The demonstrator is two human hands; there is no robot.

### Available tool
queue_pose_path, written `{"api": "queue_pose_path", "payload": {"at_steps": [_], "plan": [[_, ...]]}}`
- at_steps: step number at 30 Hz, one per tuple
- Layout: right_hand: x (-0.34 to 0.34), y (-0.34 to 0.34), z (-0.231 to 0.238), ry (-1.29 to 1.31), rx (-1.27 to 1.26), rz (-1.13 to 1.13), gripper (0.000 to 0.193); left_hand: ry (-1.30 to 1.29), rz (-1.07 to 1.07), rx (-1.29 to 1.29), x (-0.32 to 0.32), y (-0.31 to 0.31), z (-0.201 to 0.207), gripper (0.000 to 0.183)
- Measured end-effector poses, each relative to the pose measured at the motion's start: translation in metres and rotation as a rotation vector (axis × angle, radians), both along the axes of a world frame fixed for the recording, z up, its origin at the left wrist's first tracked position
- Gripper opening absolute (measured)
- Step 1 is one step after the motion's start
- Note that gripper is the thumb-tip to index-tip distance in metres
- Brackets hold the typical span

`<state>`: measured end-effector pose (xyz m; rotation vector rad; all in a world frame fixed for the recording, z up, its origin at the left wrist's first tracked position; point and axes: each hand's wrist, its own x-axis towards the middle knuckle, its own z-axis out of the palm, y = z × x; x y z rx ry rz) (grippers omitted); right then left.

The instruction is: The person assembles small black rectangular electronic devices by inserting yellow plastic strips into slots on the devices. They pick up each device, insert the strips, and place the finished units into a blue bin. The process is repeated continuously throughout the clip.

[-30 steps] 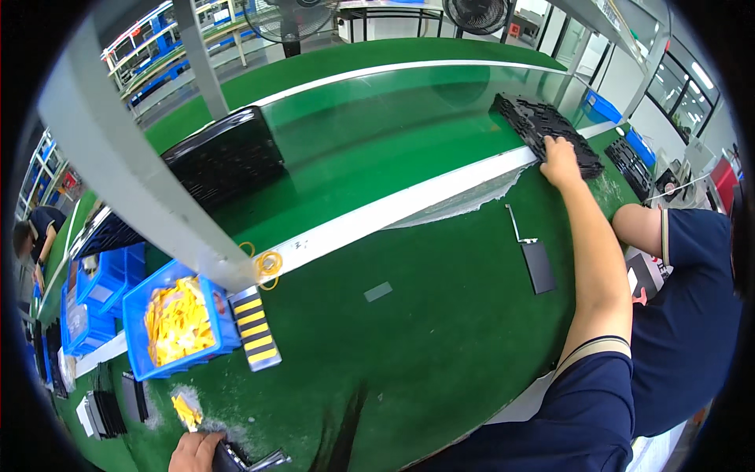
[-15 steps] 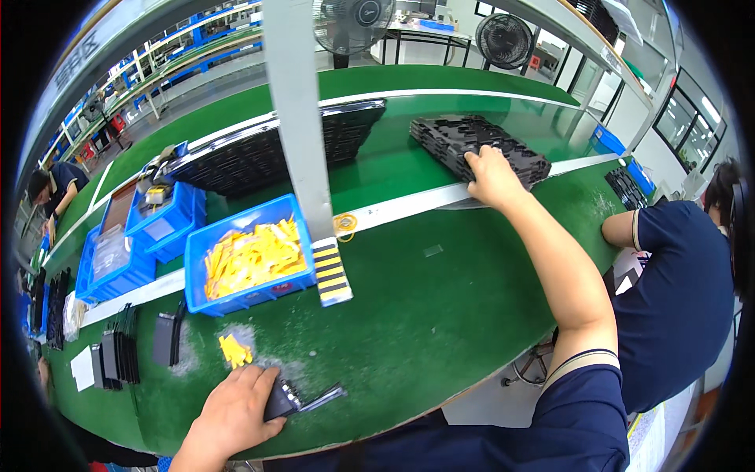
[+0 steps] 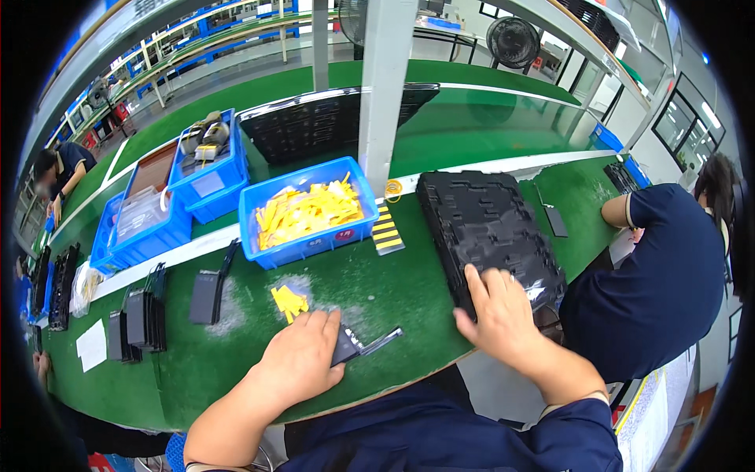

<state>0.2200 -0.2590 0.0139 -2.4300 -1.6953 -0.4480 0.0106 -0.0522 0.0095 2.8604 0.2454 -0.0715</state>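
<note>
My left hand [image 3: 303, 354] rests on the near bench, its fingers together over a flat black rectangular part [image 3: 344, 346] with a thin strip-like lead sticking out to the right. The palm hides much of that part. Just beyond the fingertips lies a small pile of yellow pieces [image 3: 289, 301]. To the right, my right hand [image 3: 499, 315] grips the near left edge of a black molded tray [image 3: 484, 216], fingers on top and thumb by the side. The tray lies slanted across the bench, its near end at the bench edge.
A blue bin [image 3: 307, 256] of yellow pieces stands by the grey post [image 3: 383, 102]. More blue bins [image 3: 149, 248] are at left, near upright black parts [image 3: 146, 318] and white paper [image 3: 91, 346]. Another black part [image 3: 555, 220] lies beyond the tray. A co-worker [image 3: 645, 291] sits close at right.
My right hand has drawn the black tray from the far green surface across the white rail onto the near bench. The left hand stays on the black part. The view has shifted.
</note>
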Motion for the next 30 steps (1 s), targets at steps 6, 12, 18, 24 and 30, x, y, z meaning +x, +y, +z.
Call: {"api": "queue_pose_path", "payload": {"at_steps": [6, 12, 18, 24, 30], "plan": [[-0.008, -0.040, 0.028, 0.175, 0.233, -0.093, 0.094, -0.043, 0.023, -0.008, -0.013, 0.000, -0.001, 0.078], [-0.019, -0.074, 0.009, 0.497, 0.177, -0.047, 0.076, -0.049, 0.012, -0.029, -0.007, 0.004, -0.005, 0.075], [-0.012, -0.049, 0.002, 0.348, 0.103, 0.201, 0.064, -0.053, 0.008, -0.005, -0.010, 0.005, -0.009, 0.072], [-0.014, -0.023, -0.013, 0.337, 0.171, 0.279, 0.052, -0.074, -0.005, -0.016, -0.007, 0.006, -0.012, 0.071], [-0.021, -0.021, -0.028, 0.281, 0.217, 0.244, 0.053, -0.071, -0.005, -0.035, -0.007, 0.007, -0.012, 0.070]]}}
